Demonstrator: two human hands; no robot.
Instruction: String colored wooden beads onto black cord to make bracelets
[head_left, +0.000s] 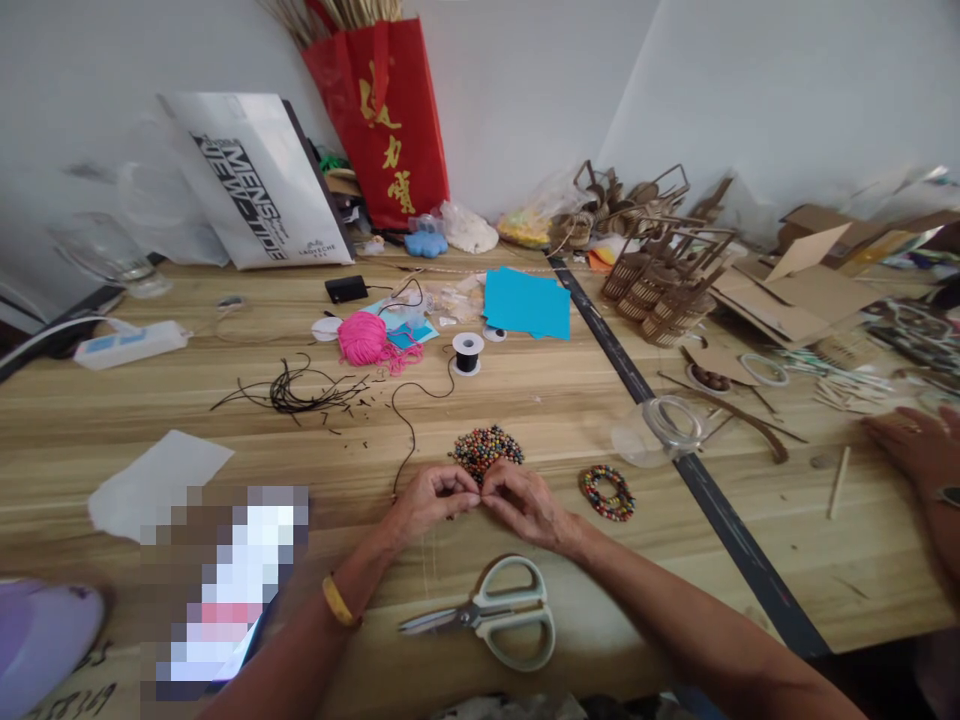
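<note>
My left hand point(435, 500) and my right hand point(526, 503) meet at the fingertips over the table, just in front of a pile of multicoloured beads point(489, 447). Both hands are pinched closed; what sits between the fingertips is too small to make out. A thin thread hangs faintly below my left hand. Right of my right hand lies a coiled beaded strand point(607, 493). Scissors point(480, 613) with pale handles rest nearer me, blades pointing left. Black cord point(411, 430) runs from near my left hand towards a white-rimmed spool point(468, 355).
Cut black cords point(292, 390), pink yarn point(364, 338) and blue sheets point(528, 302) lie farther back. A phone point(232, 590) is at the left. Clear tape rolls point(675, 424) and small woven baskets point(660, 285) stand right. Another person's hand point(919, 440) rests at the right edge.
</note>
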